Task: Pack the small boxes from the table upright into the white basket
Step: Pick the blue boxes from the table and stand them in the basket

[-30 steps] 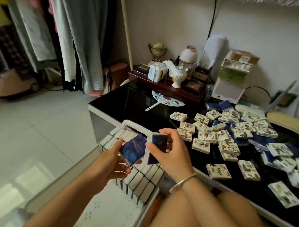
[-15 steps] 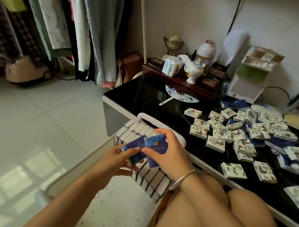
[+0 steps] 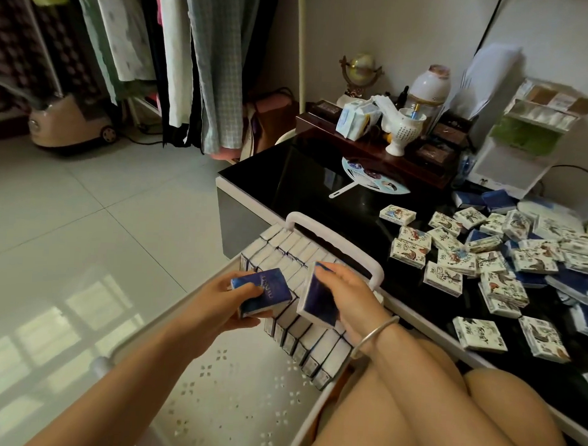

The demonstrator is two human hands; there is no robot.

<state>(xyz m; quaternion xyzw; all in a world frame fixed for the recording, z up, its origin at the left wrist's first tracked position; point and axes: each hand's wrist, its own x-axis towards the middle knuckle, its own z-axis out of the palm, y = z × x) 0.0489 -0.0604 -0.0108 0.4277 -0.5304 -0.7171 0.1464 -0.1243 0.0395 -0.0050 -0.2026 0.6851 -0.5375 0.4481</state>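
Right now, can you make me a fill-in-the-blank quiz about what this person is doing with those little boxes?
The box in the left hand has a ____ face.
The packed boxes stand upright in the ____ basket.
The silver bracelet is on the ____ wrist.
The loose boxes lie on the ____ table.
Missing words: blue; white; right; black.

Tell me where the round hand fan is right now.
In the head view, the hand fan lies flat on the black table, right of centre, just in front of the dark wooden tray.
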